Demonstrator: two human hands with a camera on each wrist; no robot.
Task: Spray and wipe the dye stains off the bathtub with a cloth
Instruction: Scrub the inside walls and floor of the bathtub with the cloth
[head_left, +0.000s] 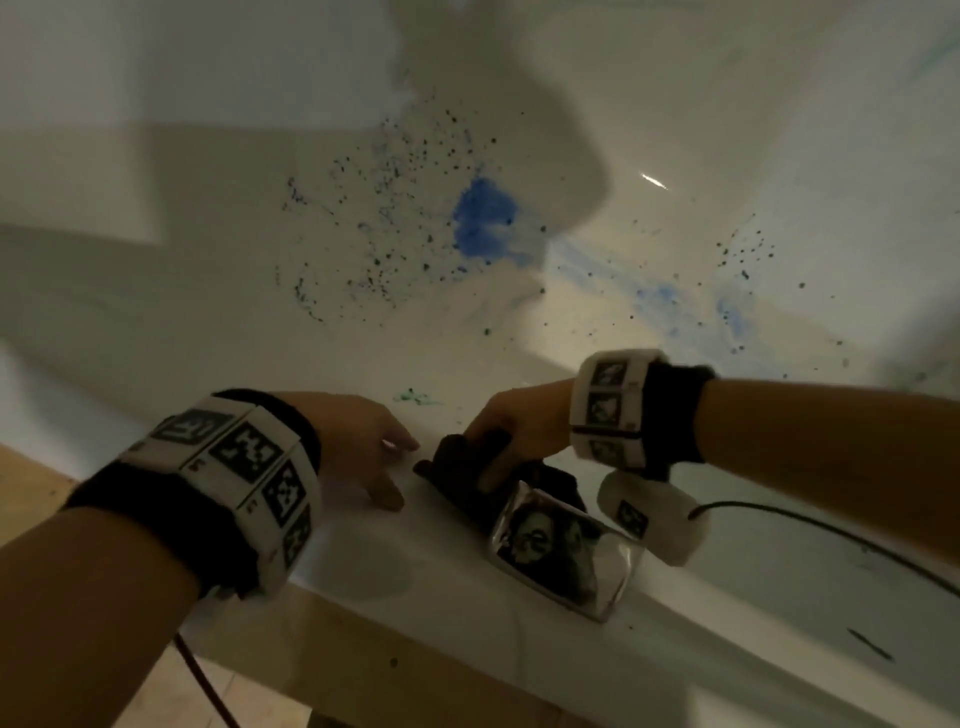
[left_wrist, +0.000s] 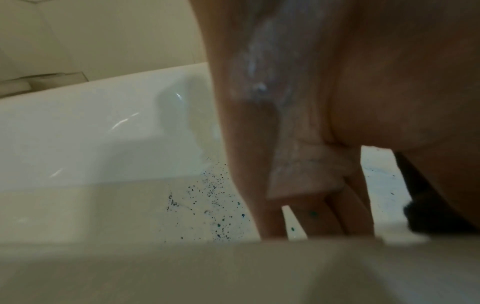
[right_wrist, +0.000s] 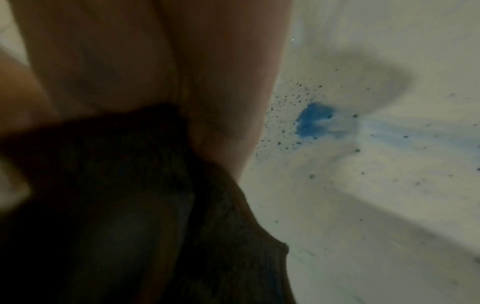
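Note:
A solid blue dye stain (head_left: 483, 218) marks the white bathtub floor (head_left: 208, 322), with dark speckles (head_left: 384, 228) to its left and pale blue smears (head_left: 660, 296) to its right. A small green smear (head_left: 415, 397) sits on the near wall. My right hand (head_left: 493, 447) grips a dark cloth (head_left: 457, 467) on the tub's near rim (head_left: 363, 551). In the right wrist view the cloth (right_wrist: 130, 205) fills the lower left below my right hand (right_wrist: 182, 82), and the blue stain (right_wrist: 314, 119) lies beyond. My left hand (head_left: 400, 467) rests its straight fingers on the rim beside the cloth. White residue coats the palm of my left hand (left_wrist: 311, 205).
A clear glossy container (head_left: 561, 556) with a dark label stands on the rim just below my right hand. A black cable (head_left: 831, 535) runs off to the right. Tan flooring (head_left: 31, 499) lies outside the tub at lower left. More speckles (head_left: 743, 254) dot the right side.

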